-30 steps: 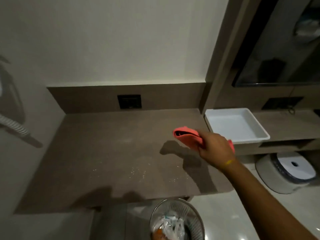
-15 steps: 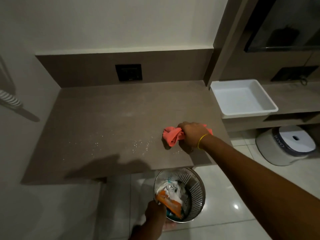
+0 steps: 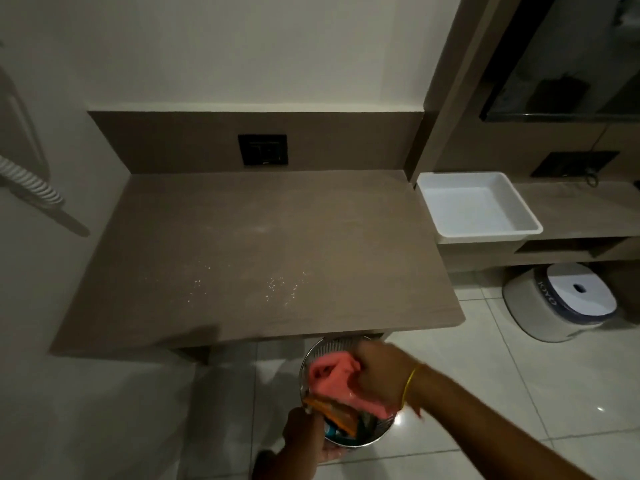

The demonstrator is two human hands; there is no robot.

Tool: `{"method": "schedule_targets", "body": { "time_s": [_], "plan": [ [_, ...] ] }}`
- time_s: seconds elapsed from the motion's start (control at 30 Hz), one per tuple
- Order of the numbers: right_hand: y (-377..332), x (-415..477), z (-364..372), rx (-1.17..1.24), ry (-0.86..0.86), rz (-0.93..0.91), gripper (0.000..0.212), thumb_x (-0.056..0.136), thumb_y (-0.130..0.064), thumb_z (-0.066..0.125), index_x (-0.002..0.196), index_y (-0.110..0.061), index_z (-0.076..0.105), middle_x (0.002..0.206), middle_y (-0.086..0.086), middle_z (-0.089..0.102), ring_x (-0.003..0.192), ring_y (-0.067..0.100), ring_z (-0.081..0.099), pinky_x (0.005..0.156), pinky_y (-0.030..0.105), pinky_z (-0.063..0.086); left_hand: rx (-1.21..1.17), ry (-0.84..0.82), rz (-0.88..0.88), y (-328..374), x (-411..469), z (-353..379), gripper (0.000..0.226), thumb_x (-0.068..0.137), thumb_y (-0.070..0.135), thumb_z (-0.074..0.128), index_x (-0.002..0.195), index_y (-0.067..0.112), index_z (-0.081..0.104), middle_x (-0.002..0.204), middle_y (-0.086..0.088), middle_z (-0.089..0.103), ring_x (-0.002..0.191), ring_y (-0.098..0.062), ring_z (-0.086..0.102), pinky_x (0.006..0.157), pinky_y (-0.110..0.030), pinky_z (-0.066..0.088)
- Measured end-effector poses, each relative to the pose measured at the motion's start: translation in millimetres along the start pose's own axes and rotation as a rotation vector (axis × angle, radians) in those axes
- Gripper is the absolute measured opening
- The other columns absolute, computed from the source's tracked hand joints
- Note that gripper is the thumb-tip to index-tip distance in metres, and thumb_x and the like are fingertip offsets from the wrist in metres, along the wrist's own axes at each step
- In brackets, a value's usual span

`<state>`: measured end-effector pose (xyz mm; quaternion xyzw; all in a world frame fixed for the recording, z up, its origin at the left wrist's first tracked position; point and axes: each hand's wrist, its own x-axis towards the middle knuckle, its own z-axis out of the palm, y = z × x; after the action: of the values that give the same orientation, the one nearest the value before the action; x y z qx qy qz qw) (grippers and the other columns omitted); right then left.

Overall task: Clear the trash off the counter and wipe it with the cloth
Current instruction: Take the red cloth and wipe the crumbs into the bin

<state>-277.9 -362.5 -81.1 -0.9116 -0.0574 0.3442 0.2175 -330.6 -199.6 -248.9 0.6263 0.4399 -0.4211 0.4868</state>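
Observation:
My right hand (image 3: 381,372) grips a crumpled pink cloth (image 3: 332,379) and holds it over the open metal mesh trash bin (image 3: 306,362), just off the counter's front edge. My left hand (image 3: 304,438) holds the bin by its near rim, below the counter. Inside the bin lie an orange wrapper (image 3: 337,415) and other trash. The brown counter (image 3: 346,237) carries scattered white crumbs (image 3: 282,287) near its front middle and a few more to the left.
A white tray (image 3: 519,216) sits on the lower shelf right of the counter. A white round appliance (image 3: 561,301) stands on the tiled floor beneath. A black wall socket (image 3: 263,149) is in the backsplash. A coiled white cord (image 3: 31,181) hangs left.
My right hand drew the cloth from the counter's right front area off the front edge and over the bin. My left hand came into view holding the bin.

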Motion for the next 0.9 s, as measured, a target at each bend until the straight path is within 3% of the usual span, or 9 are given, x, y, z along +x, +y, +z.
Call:
{"method": "schedule_targets", "body": {
  "time_s": [0.07,0.13,0.3,0.4,0.47,0.57,0.63,0.73,0.9],
  "plan": [
    [-8.7,14.0,-33.2,-0.002,0.107,-0.017,0.015,0.079,-0.026,0.062,0.09,-0.018,0.071,0.092,0.006,0.076,0.086,0.026,0.071,0.078,0.036,0.057,-0.071,-0.053,-0.071,5.6,-12.1,-7.8,0.047,0.093,0.042,0.077,0.109,-0.001,0.066,0.108,-0.029,0.069,0.089,-0.051,0.075,0.064,-0.057,0.066],
    [-22.4,32.9,-71.0,-0.039,0.238,-0.059,0.024,0.077,-0.026,0.063,0.096,-0.015,0.073,0.097,0.011,0.078,0.091,0.032,0.071,0.08,0.038,0.057,-0.165,-0.118,-0.081,8.7,-23.8,-18.9,0.046,0.087,0.039,0.085,0.103,0.0,0.067,0.107,-0.03,0.068,0.084,-0.052,0.075,0.048,-0.053,0.063],
    [-59.8,100.9,-139.8,-0.119,0.47,-0.133,0.027,0.089,-0.035,0.069,0.105,-0.013,0.072,0.11,0.019,0.073,0.102,0.037,0.068,0.08,0.034,0.047,-0.29,-0.122,0.011,19.0,-39.2,-46.6,0.041,0.095,0.035,0.077,0.113,0.0,0.066,0.118,-0.03,0.067,0.09,-0.05,0.075,0.046,-0.043,0.062],
    [-74.8,145.1,-147.6,-0.237,0.485,-0.077,0.036,0.093,-0.041,0.067,0.119,-0.016,0.067,0.118,0.017,0.063,0.11,0.039,0.064,0.093,0.043,0.052,-0.293,-0.064,0.038,25.1,-31.7,-66.4,0.032,0.104,0.025,0.065,0.119,-0.004,0.06,0.113,-0.034,0.066,0.085,-0.047,0.073,0.041,-0.043,0.061],
    [-83.4,167.4,-141.4,-0.306,0.489,-0.058,0.038,0.092,-0.039,0.066,0.122,-0.017,0.065,0.12,0.015,0.06,0.112,0.04,0.064,0.096,0.049,0.052,-0.276,-0.031,0.05,28.2,-24.8,-78.2,0.029,0.107,0.019,0.059,0.123,-0.005,0.058,0.111,-0.033,0.068,0.087,-0.047,0.074,0.052,-0.05,0.066],
    [-91.7,189.7,-121.1,-0.361,0.474,-0.035,0.042,0.088,-0.039,0.07,0.123,-0.016,0.064,0.119,0.014,0.059,0.112,0.04,0.064,0.092,0.049,0.05,-0.236,0.021,0.072,32.1,-17.2,-92.7,0.031,0.106,0.019,0.06,0.13,0.0,0.058,0.122,-0.03,0.067,0.1,-0.048,0.074,0.077,-0.06,0.066],
    [-92.0,197.9,-106.2,-0.359,0.483,-0.02,0.045,0.085,-0.037,0.07,0.123,-0.016,0.061,0.12,0.013,0.061,0.113,0.039,0.065,0.091,0.048,0.051,-0.237,0.034,0.082,33.6,-9.4,-100.9,0.034,0.105,0.016,0.062,0.135,0.002,0.056,0.13,-0.03,0.065,0.108,-0.05,0.072,0.085,-0.064,0.064],
    [-91.3,201.6,-88.4,-0.352,0.535,-0.017,0.045,0.081,-0.035,0.069,0.12,-0.016,0.058,0.119,0.011,0.065,0.111,0.038,0.066,0.09,0.048,0.052,-0.256,0.038,0.091,33.7,-0.8,-110.2,0.039,0.103,0.014,0.065,0.139,0.003,0.054,0.133,-0.03,0.063,0.111,-0.051,0.071,0.087,-0.066,0.062],
    [-95.1,174.6,-53.0,-0.374,0.466,-0.105,0.046,0.079,-0.035,0.07,0.121,-0.024,0.059,0.119,0.002,0.064,0.111,0.031,0.063,0.092,0.05,0.05,-0.35,-0.007,0.029,34.4,-2.7,-116.9,0.033,0.105,0.015,0.062,0.133,0.0,0.054,0.126,-0.031,0.063,0.104,-0.05,0.071,0.086,-0.067,0.062]
  ]
}}
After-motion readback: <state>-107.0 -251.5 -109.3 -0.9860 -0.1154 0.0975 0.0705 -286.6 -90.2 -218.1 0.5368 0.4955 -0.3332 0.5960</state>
